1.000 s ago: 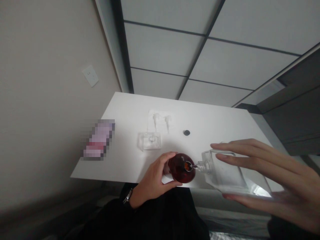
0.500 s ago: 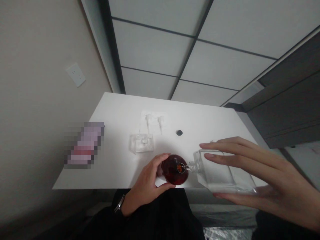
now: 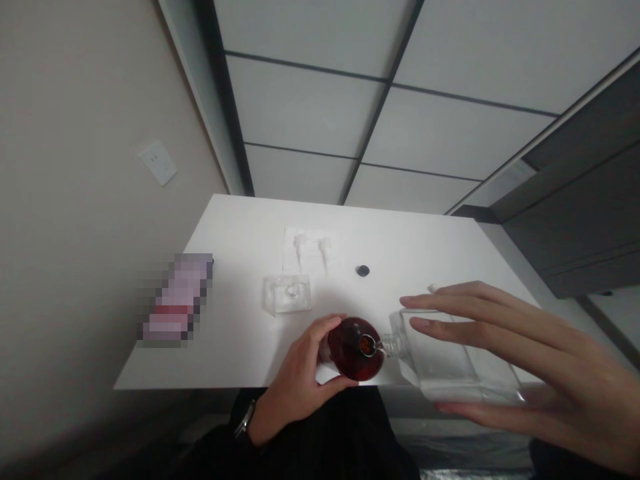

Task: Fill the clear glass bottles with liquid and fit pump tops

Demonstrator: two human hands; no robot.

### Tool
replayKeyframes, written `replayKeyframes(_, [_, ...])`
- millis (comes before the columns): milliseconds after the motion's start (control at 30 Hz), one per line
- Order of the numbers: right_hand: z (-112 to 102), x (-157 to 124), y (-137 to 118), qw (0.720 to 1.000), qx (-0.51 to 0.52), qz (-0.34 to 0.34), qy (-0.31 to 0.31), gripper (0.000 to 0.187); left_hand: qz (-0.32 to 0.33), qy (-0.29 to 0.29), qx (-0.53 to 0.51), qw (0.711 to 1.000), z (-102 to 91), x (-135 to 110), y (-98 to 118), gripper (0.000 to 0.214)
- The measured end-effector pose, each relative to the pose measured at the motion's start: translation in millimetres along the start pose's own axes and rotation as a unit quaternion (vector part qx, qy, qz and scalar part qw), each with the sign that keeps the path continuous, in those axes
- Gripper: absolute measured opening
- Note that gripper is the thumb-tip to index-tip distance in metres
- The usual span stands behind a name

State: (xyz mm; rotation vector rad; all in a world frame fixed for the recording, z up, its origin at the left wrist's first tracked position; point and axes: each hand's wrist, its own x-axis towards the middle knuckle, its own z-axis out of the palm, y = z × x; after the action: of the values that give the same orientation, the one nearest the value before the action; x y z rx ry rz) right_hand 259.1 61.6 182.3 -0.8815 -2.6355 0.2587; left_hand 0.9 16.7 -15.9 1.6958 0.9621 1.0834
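My left hand (image 3: 300, 373) wraps round a dark amber bottle (image 3: 350, 363) at the table's front edge. Its uncapped mouth faces up and leans a little right. My right hand (image 3: 545, 360) grips a clear square glass bottle (image 3: 443, 360) lying on its side in the air, fingers along the top and thumb underneath. The neck of the clear bottle points left, right at the amber bottle's mouth, and a thin stream of clear liquid runs between them. Beyond the bottles lies a small black cap (image 3: 363, 271).
A clear square glass container (image 3: 291, 297) stands left of centre on the white table (image 3: 240, 233). Behind it, two white pump heads (image 3: 313, 248) lie on a white sheet. A pixelated pinkish object (image 3: 180, 297) is at the left edge. A wall outlet (image 3: 158, 162) is beyond.
The view has shifted slightly, so everything sits a little lower. The amber bottle leans more to the right. Both hands keep their grips, and liquid still runs at the mouth.
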Motion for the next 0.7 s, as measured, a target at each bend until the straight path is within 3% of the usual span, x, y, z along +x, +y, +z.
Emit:
replayKeyframes(267, [4.5, -4.3, 1.8, 0.999, 0.025, 0.022, 0.007, 0.052, -0.005, -0.003, 0.016, 1.0, -0.5, -0.9, -0.8, 0.077])
replayKeyframes(700, [2.3, -0.1, 0.2, 0.998, 0.048, 0.027, 0.002, 0.045, -0.022, -0.007, 0.011, 1.0, 0.8, 1.3, 3.3, 0.077])
